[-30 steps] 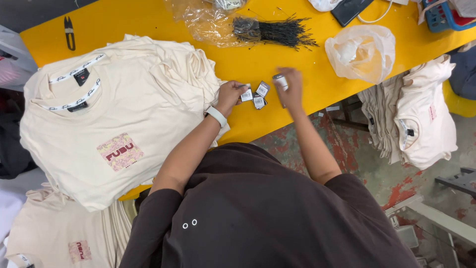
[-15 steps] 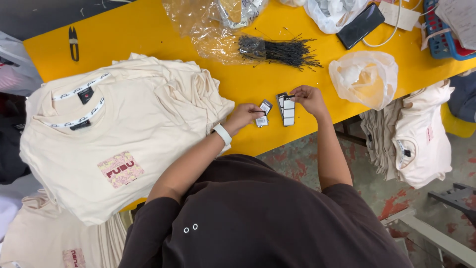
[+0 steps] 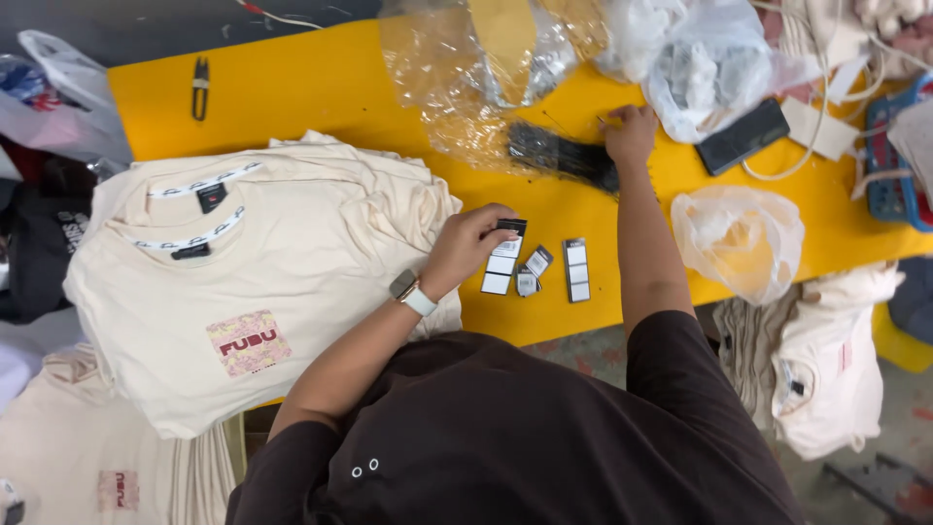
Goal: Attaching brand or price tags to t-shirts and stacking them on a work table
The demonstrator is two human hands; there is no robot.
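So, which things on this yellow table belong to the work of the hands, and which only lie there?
In use:
- left hand on a long hang tag
- right hand at the bundle of black ties
- other tags
- stack of cream T-shirts

Lying about:
- snips
- black phone
- plastic bags

yellow table | cream shirt stack; hang tags; black ties bundle; snips; plastic bags

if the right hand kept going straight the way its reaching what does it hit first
Probably the crumpled clear plastic bags just beyond the right hand, which is already at the bundle of black ties; depth is hard to judge.
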